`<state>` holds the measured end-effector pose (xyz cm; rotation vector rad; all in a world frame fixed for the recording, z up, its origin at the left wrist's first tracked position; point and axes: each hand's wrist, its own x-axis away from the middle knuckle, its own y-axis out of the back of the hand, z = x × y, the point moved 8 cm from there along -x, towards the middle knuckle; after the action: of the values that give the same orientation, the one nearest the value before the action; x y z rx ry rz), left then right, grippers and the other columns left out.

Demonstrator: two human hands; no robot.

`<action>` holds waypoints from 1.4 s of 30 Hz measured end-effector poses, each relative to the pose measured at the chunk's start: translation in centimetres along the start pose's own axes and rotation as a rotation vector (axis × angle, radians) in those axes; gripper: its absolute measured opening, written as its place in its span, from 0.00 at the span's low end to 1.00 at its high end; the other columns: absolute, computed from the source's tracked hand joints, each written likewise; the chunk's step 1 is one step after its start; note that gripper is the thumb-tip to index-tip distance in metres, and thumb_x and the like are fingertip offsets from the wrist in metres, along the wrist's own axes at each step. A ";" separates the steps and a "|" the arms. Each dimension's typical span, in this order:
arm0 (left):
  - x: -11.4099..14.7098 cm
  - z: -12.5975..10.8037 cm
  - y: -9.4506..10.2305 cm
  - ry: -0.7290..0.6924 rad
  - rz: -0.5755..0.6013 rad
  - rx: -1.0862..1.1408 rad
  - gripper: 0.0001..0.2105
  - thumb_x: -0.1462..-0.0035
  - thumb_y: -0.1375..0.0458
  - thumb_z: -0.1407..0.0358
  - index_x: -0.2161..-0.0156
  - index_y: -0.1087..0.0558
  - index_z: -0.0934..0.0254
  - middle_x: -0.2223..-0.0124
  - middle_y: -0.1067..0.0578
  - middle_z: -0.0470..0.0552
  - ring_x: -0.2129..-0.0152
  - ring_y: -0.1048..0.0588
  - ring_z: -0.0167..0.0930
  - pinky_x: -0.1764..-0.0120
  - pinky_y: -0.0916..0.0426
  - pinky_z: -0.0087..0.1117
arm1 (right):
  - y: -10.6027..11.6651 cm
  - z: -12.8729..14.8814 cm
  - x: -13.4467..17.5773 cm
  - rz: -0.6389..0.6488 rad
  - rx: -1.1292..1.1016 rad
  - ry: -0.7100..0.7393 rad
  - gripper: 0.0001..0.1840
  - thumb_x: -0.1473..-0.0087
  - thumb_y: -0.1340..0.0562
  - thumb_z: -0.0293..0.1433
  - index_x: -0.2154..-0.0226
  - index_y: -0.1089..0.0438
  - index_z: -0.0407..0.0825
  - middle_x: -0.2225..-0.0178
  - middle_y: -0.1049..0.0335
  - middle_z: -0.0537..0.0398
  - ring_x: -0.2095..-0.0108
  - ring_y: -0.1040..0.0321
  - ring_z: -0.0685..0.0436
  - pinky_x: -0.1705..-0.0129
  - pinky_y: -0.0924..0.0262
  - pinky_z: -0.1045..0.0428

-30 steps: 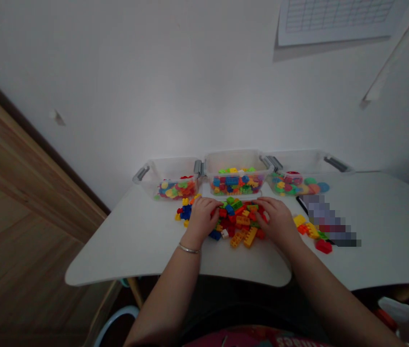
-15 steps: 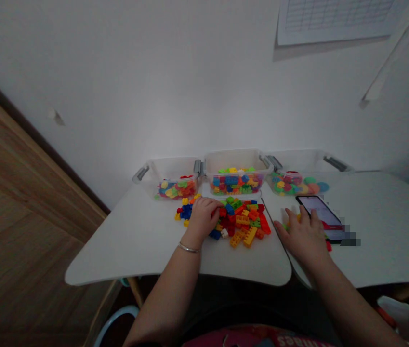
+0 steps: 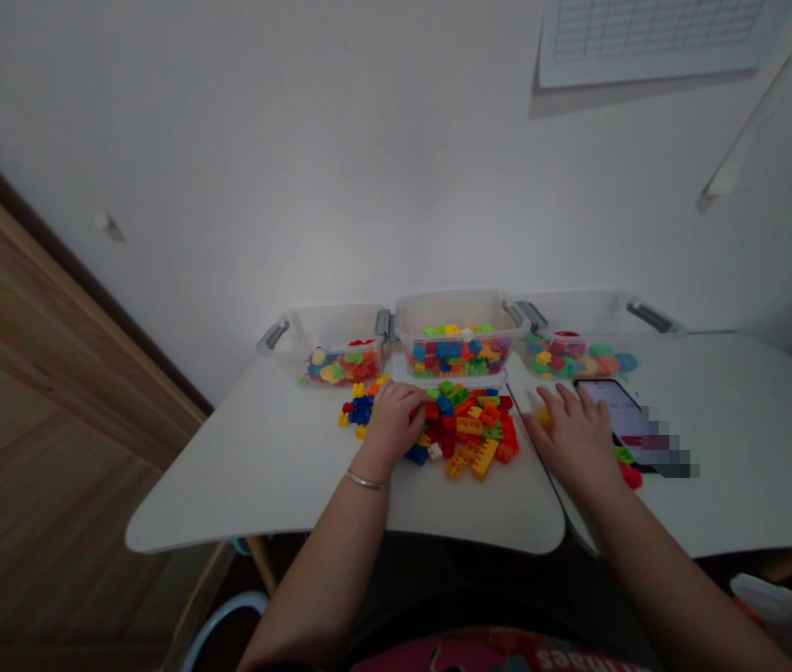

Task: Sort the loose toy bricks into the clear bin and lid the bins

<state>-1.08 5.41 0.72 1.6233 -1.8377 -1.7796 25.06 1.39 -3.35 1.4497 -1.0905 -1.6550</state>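
Note:
My left hand (image 3: 396,425), a bangle on its wrist, rests at the left part of a loose pile of coloured building bricks (image 3: 469,427). Its fingers are curled and pressed together, with the tips among red and green bricks; what lies under them is hidden. My right hand (image 3: 577,439) lies palm down on the right-hand table, fingers stretched and apart. A yellow piece (image 3: 545,417) shows by its thumb and index finger. Beside its wrist are a red piece (image 3: 632,475) and a green piece (image 3: 624,455), partly under a phone's edge.
Three clear plastic bins stand along the wall: a left bin (image 3: 290,350) and middle bin (image 3: 455,308) with small coloured pieces, and a right bin (image 3: 591,313) with round ones. A phone (image 3: 612,403) lies right of my right hand. Two white tabletops (image 3: 248,485) meet at a seam.
My right hand has slid left and slightly away from me, off the phone, uncovering the green and red pieces by its wrist. My left hand stays in place.

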 end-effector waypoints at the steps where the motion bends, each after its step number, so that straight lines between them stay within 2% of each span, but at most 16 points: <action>1: 0.0 0.0 0.0 0.002 0.002 -0.001 0.09 0.42 0.45 0.72 0.62 0.23 0.61 0.61 0.23 0.50 0.60 0.28 0.34 0.49 0.37 0.42 | 0.1 -0.6 0.3 -0.005 0.021 -0.041 0.32 0.38 0.51 0.46 0.40 0.37 0.44 0.38 0.42 0.37 0.37 0.52 0.26 0.38 0.59 0.32; 3: 0.0 0.0 -0.1 0.002 0.007 0.002 0.09 0.42 0.45 0.73 0.61 0.23 0.61 0.61 0.23 0.50 0.60 0.28 0.34 0.50 0.36 0.41 | -0.3 -1.4 0.7 0.023 0.049 -0.096 0.34 0.38 0.52 0.46 0.40 0.38 0.40 0.39 0.42 0.32 0.37 0.51 0.25 0.40 0.57 0.32; 5: 0.0 -0.1 -0.1 -0.002 0.008 0.007 0.09 0.43 0.45 0.73 0.62 0.23 0.61 0.61 0.23 0.50 0.60 0.28 0.34 0.51 0.36 0.41 | -1.2 -1.6 0.8 0.067 0.050 -0.088 0.34 0.38 0.53 0.45 0.40 0.39 0.37 0.40 0.41 0.30 0.38 0.50 0.25 0.41 0.54 0.33; 10: 0.1 -0.1 0.0 -0.005 -0.008 0.007 0.10 0.42 0.46 0.73 0.62 0.23 0.61 0.61 0.23 0.50 0.60 0.28 0.34 0.50 0.36 0.42 | -2.6 -0.7 0.3 0.094 0.026 0.002 0.34 0.38 0.52 0.44 0.40 0.40 0.36 0.41 0.39 0.32 0.39 0.47 0.30 0.40 0.53 0.38; 15: 0.0 -0.2 -0.1 -0.013 0.002 0.017 0.10 0.43 0.46 0.73 0.62 0.23 0.61 0.61 0.23 0.50 0.61 0.28 0.34 0.52 0.35 0.41 | -2.1 0.0 -0.1 0.082 -0.030 0.016 0.31 0.41 0.46 0.42 0.41 0.38 0.41 0.42 0.36 0.39 0.41 0.45 0.30 0.42 0.48 0.39; 21: 0.0 -0.3 -0.1 -0.019 0.004 0.020 0.10 0.43 0.46 0.73 0.62 0.23 0.61 0.61 0.23 0.51 0.60 0.28 0.35 0.52 0.35 0.41 | -1.7 0.2 -0.9 0.078 -0.104 0.028 0.22 0.41 0.45 0.37 0.48 0.31 0.44 0.47 0.31 0.43 0.48 0.39 0.35 0.50 0.42 0.43; 25: 0.0 -0.3 0.0 -0.028 -0.005 0.033 0.09 0.43 0.45 0.74 0.63 0.23 0.61 0.62 0.22 0.50 0.60 0.27 0.34 0.52 0.34 0.41 | -1.8 0.6 -1.7 0.123 -0.080 0.051 0.18 0.41 0.45 0.36 0.52 0.28 0.49 0.52 0.29 0.45 0.53 0.37 0.36 0.56 0.41 0.45; 31: 0.0 -0.4 0.0 -0.027 0.010 0.034 0.09 0.43 0.45 0.73 0.63 0.23 0.61 0.62 0.22 0.50 0.60 0.27 0.34 0.51 0.35 0.40 | -1.6 0.9 -2.8 0.175 -0.053 0.048 0.16 0.41 0.47 0.35 0.57 0.27 0.49 0.56 0.29 0.44 0.55 0.36 0.37 0.63 0.41 0.48; 34: 0.0 -0.6 0.1 -0.029 0.013 0.040 0.09 0.43 0.46 0.73 0.63 0.23 0.61 0.62 0.22 0.50 0.60 0.28 0.34 0.52 0.34 0.40 | -1.2 0.3 -3.4 0.130 -0.200 -0.004 0.15 0.43 0.47 0.34 0.60 0.27 0.49 0.57 0.29 0.45 0.56 0.35 0.38 0.61 0.40 0.48; 38: -0.1 -0.6 0.2 -0.018 0.011 0.042 0.09 0.43 0.46 0.73 0.64 0.23 0.61 0.62 0.23 0.50 0.60 0.28 0.34 0.52 0.34 0.40 | 0.4 -0.3 -4.1 -0.070 -0.599 -0.143 0.15 0.48 0.47 0.35 0.64 0.28 0.49 0.60 0.28 0.48 0.57 0.33 0.39 0.55 0.39 0.46; 42: -0.2 -0.7 0.2 -0.027 0.014 0.043 0.09 0.43 0.46 0.73 0.64 0.23 0.61 0.63 0.23 0.50 0.60 0.28 0.34 0.52 0.34 0.41 | 2.2 3.1 -4.7 -0.188 -0.861 -0.028 0.13 0.49 0.47 0.36 0.67 0.30 0.49 0.63 0.27 0.48 0.58 0.32 0.38 0.52 0.39 0.44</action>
<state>-0.63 5.00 1.20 1.6047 -1.9067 -1.7771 22.63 5.12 0.73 0.9602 -0.1661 -1.9254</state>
